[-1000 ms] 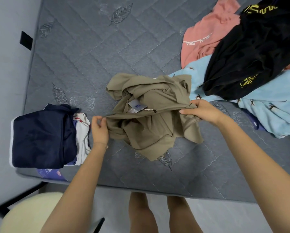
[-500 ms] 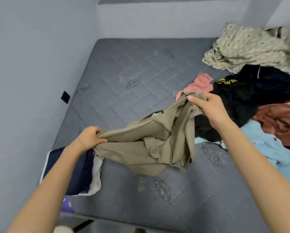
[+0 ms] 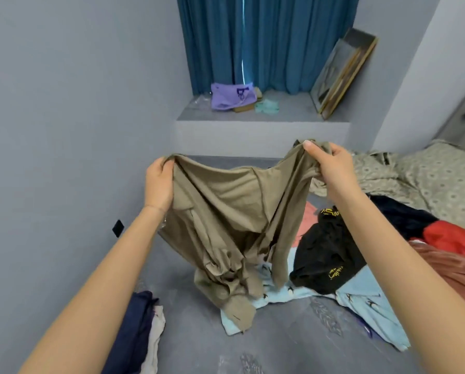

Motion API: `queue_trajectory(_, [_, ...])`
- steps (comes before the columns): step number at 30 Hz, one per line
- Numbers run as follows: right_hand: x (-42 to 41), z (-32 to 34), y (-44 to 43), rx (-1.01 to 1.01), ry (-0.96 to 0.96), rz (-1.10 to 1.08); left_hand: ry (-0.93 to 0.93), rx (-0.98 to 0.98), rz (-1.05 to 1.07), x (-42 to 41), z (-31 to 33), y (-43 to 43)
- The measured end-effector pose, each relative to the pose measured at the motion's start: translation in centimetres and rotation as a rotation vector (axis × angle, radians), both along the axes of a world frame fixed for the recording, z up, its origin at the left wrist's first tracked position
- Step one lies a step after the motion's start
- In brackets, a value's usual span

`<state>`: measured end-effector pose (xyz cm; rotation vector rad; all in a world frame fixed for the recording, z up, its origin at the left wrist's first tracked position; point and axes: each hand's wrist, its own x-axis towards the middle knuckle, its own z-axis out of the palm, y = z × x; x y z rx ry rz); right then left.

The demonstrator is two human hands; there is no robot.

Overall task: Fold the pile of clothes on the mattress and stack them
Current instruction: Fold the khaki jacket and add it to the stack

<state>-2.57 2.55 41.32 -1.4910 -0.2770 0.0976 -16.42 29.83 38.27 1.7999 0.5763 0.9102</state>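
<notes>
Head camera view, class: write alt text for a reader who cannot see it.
Two bare hands, left hand and right hand, hold up a crumpled khaki garment above a grey mattress. Unfolded clothes lie to the right, a folded stack at lower left.

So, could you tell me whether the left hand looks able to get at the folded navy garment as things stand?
Probably not right away: the left hand is gripping one end of the khaki garment, held up with the right hand. The navy garment lies uncovered below that arm, so once the hand lets go, the way looks free.
</notes>
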Motion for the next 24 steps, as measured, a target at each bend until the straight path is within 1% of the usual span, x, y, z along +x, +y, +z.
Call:
queue_trajectory(2, [-1.3,3.5,-0.2,0.053,-0.037,-0.033,-0.117,0.006,-0.016,-0.2,4.7,-0.2])
queue_trajectory(4, [-2.7,6.9,-0.3,0.101,-0.098,-0.074,-0.193,0.044,-0.041,-0.6,9.1,-0.3])
queue_trajectory(6, [-4.3,9.5,-0.4,0.123,-0.159,-0.103,-0.222,0.097,-0.066,-1.3,12.5,-0.8])
queue_trajectory(8, [-5.8,11.0,-0.4,0.122,-0.203,-0.124,-0.212,0.167,-0.106,-2.1,14.6,-1.6])
queue_trajectory(13, [-8.7,12.9,-2.7,0.081,-0.245,-0.232,-0.140,0.330,-0.167,-4.5,17.1,-2.4])
queue_trajectory(17, [-10.4,13.8,-5.6,0.093,-0.305,-0.308,-0.208,0.328,-0.212,-6.1,18.8,-3.4])
queue_trajectory(21, [-10.8,15.5,-6.9,0.072,-0.386,-0.289,-0.283,0.363,-0.223,-6.5,20.9,-5.9])
queue_trajectory(24, [-9.9,15.2,-8.1,0.046,-0.388,-0.280,-0.310,0.401,-0.184,-6.0,20.8,-6.6])
